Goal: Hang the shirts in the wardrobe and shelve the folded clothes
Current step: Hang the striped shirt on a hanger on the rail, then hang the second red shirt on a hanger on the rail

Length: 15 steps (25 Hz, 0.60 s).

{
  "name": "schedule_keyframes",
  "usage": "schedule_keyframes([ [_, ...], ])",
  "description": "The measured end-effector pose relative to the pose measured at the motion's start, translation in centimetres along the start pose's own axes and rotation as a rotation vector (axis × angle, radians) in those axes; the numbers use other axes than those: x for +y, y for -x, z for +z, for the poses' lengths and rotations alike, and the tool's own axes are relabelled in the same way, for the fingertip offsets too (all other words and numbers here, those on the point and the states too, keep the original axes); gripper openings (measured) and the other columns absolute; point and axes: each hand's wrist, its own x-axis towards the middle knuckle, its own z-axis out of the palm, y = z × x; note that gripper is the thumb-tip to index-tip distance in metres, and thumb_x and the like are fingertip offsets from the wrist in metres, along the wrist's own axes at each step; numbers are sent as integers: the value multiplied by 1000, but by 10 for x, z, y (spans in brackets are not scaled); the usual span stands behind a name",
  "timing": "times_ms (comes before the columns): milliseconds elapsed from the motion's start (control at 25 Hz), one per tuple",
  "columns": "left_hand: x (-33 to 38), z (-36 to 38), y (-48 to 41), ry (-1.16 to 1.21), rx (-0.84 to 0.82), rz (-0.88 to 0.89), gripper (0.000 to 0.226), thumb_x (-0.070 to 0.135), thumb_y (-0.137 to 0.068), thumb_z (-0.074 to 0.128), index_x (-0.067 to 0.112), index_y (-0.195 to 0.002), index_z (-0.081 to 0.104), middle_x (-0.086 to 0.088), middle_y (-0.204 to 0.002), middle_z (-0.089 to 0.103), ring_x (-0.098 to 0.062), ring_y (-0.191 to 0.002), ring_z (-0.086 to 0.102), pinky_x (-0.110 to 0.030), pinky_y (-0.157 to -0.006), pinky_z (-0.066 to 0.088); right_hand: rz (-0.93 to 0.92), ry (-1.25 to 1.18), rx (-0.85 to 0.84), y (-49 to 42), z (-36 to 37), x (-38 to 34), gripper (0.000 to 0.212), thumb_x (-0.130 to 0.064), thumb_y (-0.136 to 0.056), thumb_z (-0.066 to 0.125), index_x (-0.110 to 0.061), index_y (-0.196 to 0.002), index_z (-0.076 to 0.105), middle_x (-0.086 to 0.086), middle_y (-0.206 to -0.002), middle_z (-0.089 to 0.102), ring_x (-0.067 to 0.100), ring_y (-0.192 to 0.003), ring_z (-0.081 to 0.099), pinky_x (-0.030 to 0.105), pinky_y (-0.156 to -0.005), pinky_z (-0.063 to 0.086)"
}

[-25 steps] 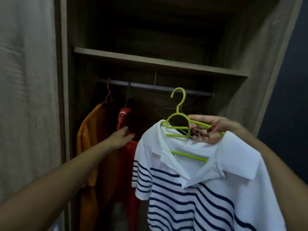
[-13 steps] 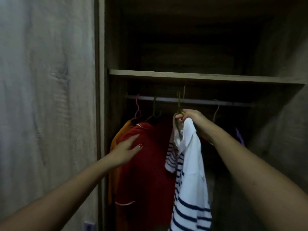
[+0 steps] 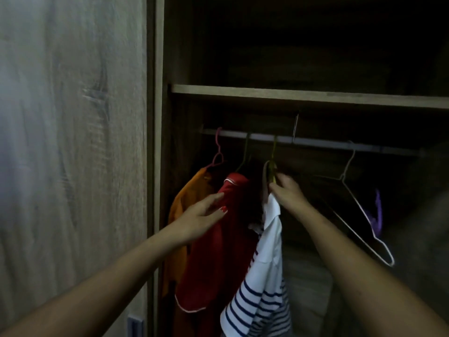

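Note:
A white shirt with navy stripes (image 3: 267,276) hangs on a green hanger (image 3: 273,164) whose hook sits over the wardrobe rail (image 3: 315,143). My right hand (image 3: 286,190) grips the hanger just below the hook, at the shirt's collar. My left hand (image 3: 204,215) is open with spread fingers, resting against a red shirt (image 3: 223,251) hanging to the left. An orange shirt (image 3: 187,207) hangs further left on a pink hanger (image 3: 218,152).
An empty wire hanger (image 3: 357,210) hangs on the rail to the right, with a purple hanger (image 3: 376,215) behind it. A wooden shelf (image 3: 291,96) runs above the rail. The closed wardrobe door (image 3: 73,142) fills the left.
My right hand has carried the striped shirt from in front of the wardrobe up to the rail, and its hook now sits over it. My left hand stays against the red shirt.

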Motion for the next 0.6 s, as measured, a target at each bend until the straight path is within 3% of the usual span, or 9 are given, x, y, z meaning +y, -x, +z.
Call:
schedule_keyframes([
  [120, 1, 8, 13, 58, 17, -1, 47, 25, -96, 49, 27, -141, 38, 12, -139, 48, -5, -120, 53, -20, -89, 48, -227, 166, 122, 39, 22, 8, 51, -22, -89, 48, -6, -138, 41, 17, -138, 44, 30, -125, 46, 42, -102, 43],
  [240, 5, 13, 40, 58, 72, 37, 43, 19, -95, 51, 27, -137, 42, 17, -127, 53, 4, -116, 54, -18, -93, 49, -378, 180, 156, 87, 51, 6, 61, -9, -93, 43, -5, -148, 19, 12, -158, 18, 21, -146, 15, 42, -117, 25],
  [360, 4, -2, 76, 90, 182, 8, 43, 11, -95, 50, 21, -136, 44, 5, -125, 57, 0, -111, 57, -20, -94, 48, -561, 169, 211, 124, 86, -25, 59, -11, -88, 32, -5, -146, 27, 9, -158, 19, 17, -147, 11, 44, -119, 19],
  [480, -12, -48, 128, 119, 330, -27, 40, 6, -94, 49, 26, -128, 46, 5, -126, 56, 6, -108, 57, -17, -88, 49, -763, 49, 88, 160, 143, -80, 60, -7, -85, 36, -5, -144, 32, 6, -157, 24, 15, -147, 15, 42, -119, 17],
  [600, -36, -115, 201, 75, 503, -125, 40, 8, -95, 48, 24, -132, 44, 7, -134, 52, 1, -117, 54, -19, -89, 49, -913, -11, -57, 197, 216, -142, 58, -5, -88, 36, -6, -146, 29, 5, -157, 24, 13, -147, 14, 43, -117, 25],
])
